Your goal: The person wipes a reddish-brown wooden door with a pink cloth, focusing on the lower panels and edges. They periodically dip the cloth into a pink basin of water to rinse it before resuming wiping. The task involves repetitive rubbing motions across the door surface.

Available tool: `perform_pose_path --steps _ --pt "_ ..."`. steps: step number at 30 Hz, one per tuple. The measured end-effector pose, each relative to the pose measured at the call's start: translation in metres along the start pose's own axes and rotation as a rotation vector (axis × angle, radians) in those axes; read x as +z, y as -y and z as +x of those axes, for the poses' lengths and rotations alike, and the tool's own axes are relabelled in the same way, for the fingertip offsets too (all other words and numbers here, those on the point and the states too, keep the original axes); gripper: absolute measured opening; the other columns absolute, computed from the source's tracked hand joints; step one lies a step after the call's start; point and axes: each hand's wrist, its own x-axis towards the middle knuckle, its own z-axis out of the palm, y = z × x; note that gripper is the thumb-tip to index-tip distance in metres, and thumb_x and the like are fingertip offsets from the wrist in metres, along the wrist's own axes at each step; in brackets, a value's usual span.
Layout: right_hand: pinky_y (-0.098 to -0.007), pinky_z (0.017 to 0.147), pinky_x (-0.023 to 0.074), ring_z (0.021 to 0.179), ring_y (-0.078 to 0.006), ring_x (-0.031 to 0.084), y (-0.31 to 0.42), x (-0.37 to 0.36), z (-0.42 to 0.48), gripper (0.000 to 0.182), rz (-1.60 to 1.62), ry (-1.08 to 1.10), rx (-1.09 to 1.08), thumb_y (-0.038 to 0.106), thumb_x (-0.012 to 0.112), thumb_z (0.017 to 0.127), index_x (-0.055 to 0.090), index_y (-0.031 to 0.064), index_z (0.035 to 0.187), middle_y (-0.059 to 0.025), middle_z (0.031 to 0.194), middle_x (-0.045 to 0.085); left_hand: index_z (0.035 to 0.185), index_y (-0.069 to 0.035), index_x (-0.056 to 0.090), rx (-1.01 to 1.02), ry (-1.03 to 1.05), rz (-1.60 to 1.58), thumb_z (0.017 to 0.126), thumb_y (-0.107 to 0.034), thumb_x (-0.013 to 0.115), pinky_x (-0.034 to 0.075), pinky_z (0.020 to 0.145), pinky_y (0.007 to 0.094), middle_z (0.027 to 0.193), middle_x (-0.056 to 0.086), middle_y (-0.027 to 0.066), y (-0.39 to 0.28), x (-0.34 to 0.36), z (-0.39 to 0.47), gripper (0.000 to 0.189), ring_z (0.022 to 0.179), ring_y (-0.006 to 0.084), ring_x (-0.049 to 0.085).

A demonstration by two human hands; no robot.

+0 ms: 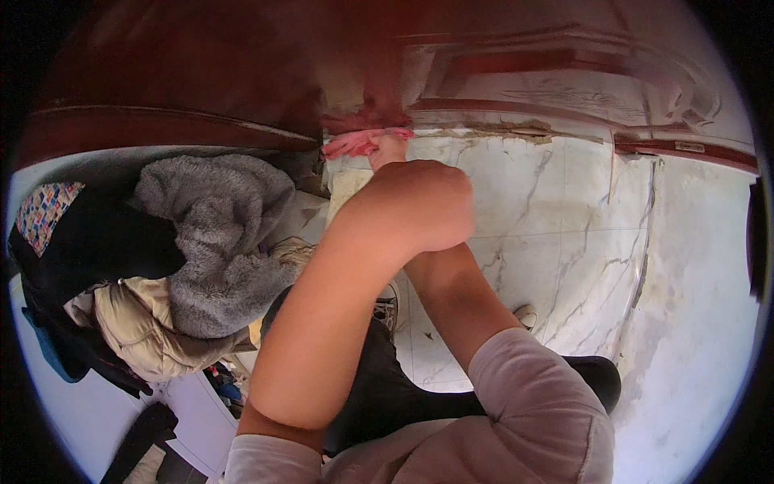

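My right hand [390,150] is on a pink cloth [354,143], at the foot of a dark red wooden panel [387,72] where it meets the floor. The cloth is bunched around the fingers, several of which are hidden. My left hand [438,206] is bent and blurred, crossing above my right forearm, nearer the camera. Its fingers are out of sight, and whether it touches the forearm or holds something cannot be seen. Below the hands, the white marbled tile floor [520,254] shows cracks and brown stains.
A grey fluffy blanket or garment [224,242], a beige padded jacket [142,327] and dark clothes [109,242] are heaped on the left. A carved red door panel [544,85] stands ahead. A stained pale wall [695,260] is on the right. A shoe [387,308] shows under my arms.
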Motion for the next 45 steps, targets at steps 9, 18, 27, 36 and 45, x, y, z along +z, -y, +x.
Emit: perform_pose_path --steps 9,18,27,36,45 --pt "-0.0434 0.077 0.0600 0.093 -0.0276 0.070 -0.085 0.142 -0.148 0.042 0.088 -0.048 0.083 -0.017 0.064 0.090 0.068 0.0062 0.124 -0.0123 0.109 0.071 0.083 0.000 0.072 -0.047 -0.387 -0.236 0.091 -0.025 0.062 0.060 0.077 0.0536 0.088 0.075 0.0224 -0.012 0.005 -0.007 0.028 0.084 0.0426 0.074" --pt "-0.0589 0.093 0.0594 0.103 -0.0420 0.066 -0.103 0.043 0.052 0.038 0.076 -0.240 -0.100 -0.020 0.048 0.087 0.060 -0.0022 0.117 -0.0215 0.118 0.064 0.084 -0.002 0.076 0.038 -0.349 -0.079 0.087 -0.024 0.066 0.061 0.071 0.0525 0.083 0.076 0.0185 -0.024 0.017 0.000 0.025 0.079 0.0393 0.076" --pt "-0.0494 0.076 0.0589 0.093 -0.0322 0.069 0.122 -0.003 -0.066 0.020 -0.274 -0.214 -0.291 -0.005 0.058 0.093 0.064 0.0021 0.111 -0.0145 0.101 0.066 0.089 -0.002 0.071 -0.061 -0.269 -0.006 0.094 -0.023 0.060 0.059 0.081 0.0538 0.096 0.076 0.0196 -0.011 0.025 0.012 0.024 0.094 0.0398 0.075" --pt "-0.0399 0.064 0.0547 0.073 -0.0181 0.060 0.469 -0.128 -0.066 0.029 -0.484 -0.677 -1.218 0.020 0.058 0.108 0.067 0.0032 0.086 -0.0068 0.081 0.070 0.094 -0.003 0.069 -0.092 -0.195 -0.036 0.095 -0.020 0.059 0.058 0.086 0.0522 0.100 0.073 0.0185 -0.033 0.036 0.057 0.020 0.097 0.0405 0.071" --pt "-0.0510 0.105 0.0579 0.120 -0.0313 0.071 0.465 -0.096 -0.240 0.042 -0.283 0.270 -0.634 -0.002 0.068 0.095 0.061 0.0000 0.136 -0.0145 0.131 0.072 0.099 -0.004 0.072 -0.149 -0.097 -0.190 0.097 -0.020 0.059 0.057 0.087 0.0476 0.103 0.075 0.0182 -0.063 0.061 0.138 0.021 0.097 0.0378 0.072"
